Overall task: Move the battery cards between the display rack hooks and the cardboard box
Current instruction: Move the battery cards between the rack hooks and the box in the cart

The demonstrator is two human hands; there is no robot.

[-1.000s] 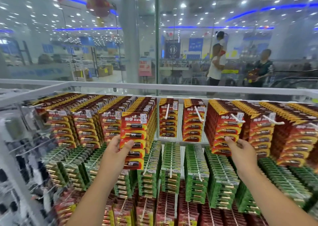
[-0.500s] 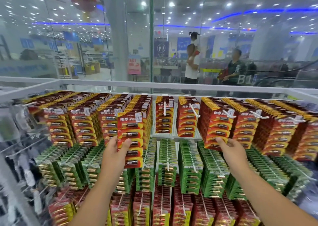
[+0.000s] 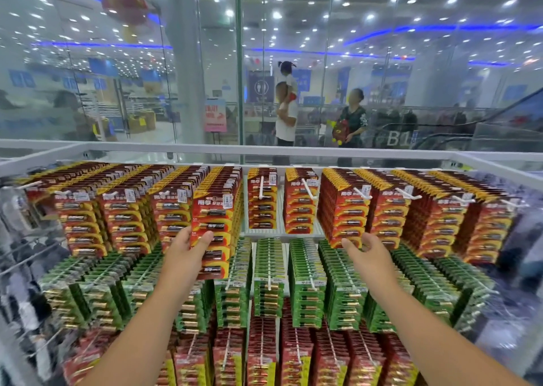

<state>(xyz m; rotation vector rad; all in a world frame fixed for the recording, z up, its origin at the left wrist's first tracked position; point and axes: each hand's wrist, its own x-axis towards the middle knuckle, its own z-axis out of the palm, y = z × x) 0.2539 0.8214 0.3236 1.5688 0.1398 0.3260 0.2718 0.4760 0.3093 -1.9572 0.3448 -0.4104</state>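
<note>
A display rack (image 3: 264,153) carries rows of battery cards on white hooks: red cards on top, green in the middle, red again below. My left hand (image 3: 185,254) grips the lower part of a stack of red battery cards (image 3: 216,218) at the top row, thumb across its front. My right hand (image 3: 368,257) hovers with fingers spread just below another red stack (image 3: 342,209) and holds nothing. Two hooks between them (image 3: 261,187) carry thinner stacks. The cardboard box is out of view.
Green battery cards (image 3: 305,279) hang directly under both hands. A glass wall (image 3: 239,62) rises behind the rack, with people standing beyond it. Wire hooks with other goods (image 3: 20,238) stick out at the left side.
My right hand has let go of the bottom of the red stack on the right and spread its fingers just below it. My left hand keeps its grip on its stack.
</note>
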